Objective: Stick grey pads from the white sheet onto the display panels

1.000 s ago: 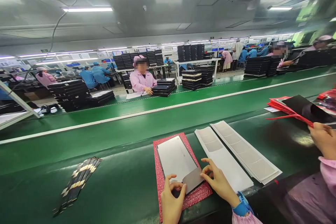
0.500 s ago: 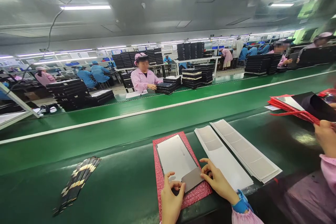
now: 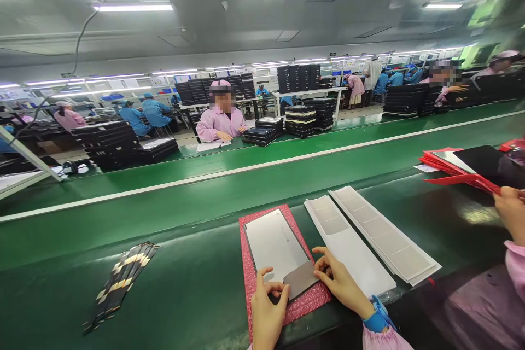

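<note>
A white rectangular panel (image 3: 274, 245) lies on a red bubble-wrap mat (image 3: 301, 303) at the near edge of the green bench. A grey film patch (image 3: 300, 279) sits on the panel's near corner. My left hand (image 3: 267, 314) pinches the patch's left edge between thumb and fingers. My right hand (image 3: 339, 283) presses its fingertips on the patch's right edge; a blue band circles that wrist. Two white backing sheets (image 3: 371, 243) with grey patches lie just right of the mat.
A fan of dark strips with gold ends (image 3: 121, 283) lies at the left. A co-worker's hand (image 3: 511, 212) and red sheets with a black panel (image 3: 471, 167) are at the right. Beyond the green conveyor (image 3: 205, 180), people sit by stacks of black trays (image 3: 303, 120).
Almost nothing has moved; my hands stay on the grey patch. The co-worker at the right has lowered the black panel onto the red sheets.
</note>
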Demonstrator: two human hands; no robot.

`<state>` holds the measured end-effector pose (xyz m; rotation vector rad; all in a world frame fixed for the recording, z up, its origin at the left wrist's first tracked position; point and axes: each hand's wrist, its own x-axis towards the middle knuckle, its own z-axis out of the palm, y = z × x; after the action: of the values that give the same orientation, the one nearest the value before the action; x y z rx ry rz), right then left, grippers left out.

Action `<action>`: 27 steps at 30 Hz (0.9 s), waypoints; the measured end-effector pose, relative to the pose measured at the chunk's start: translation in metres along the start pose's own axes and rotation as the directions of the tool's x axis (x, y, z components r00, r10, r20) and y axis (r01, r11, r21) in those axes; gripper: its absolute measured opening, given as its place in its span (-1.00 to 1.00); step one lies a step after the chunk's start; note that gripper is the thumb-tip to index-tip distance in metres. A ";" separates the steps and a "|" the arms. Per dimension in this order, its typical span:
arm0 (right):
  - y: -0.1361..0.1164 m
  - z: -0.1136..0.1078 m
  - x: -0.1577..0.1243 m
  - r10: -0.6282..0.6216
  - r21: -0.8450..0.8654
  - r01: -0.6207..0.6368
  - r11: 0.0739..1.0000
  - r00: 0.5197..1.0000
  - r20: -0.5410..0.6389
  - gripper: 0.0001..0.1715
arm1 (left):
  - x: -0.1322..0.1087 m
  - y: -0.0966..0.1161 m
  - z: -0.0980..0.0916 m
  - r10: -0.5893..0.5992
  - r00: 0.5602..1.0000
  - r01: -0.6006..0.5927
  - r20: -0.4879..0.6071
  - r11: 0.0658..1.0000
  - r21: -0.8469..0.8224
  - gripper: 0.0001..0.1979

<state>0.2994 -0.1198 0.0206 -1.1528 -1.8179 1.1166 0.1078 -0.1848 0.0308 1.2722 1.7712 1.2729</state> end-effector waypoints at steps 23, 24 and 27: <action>0.003 0.003 -0.002 -0.012 -0.048 0.013 0.999 1.000 0.012 -0.65 | 0.003 -0.009 0.002 -0.005 1.000 0.004 0.027 0.999 0.042 -0.45; 0.003 0.004 -0.002 -0.011 -0.049 0.012 0.999 1.000 0.011 -0.65 | 0.003 -0.009 0.002 -0.004 1.000 0.003 0.027 0.999 0.044 -0.46; 0.004 0.004 -0.002 -0.009 -0.057 0.010 0.998 1.000 0.012 -0.65 | 0.003 -0.010 0.002 -0.003 0.999 0.001 0.032 0.998 0.059 -0.47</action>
<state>0.2981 -0.1213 0.0151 -1.1718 -1.8735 1.0746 0.1048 -0.1826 0.0212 1.3157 1.7990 1.2002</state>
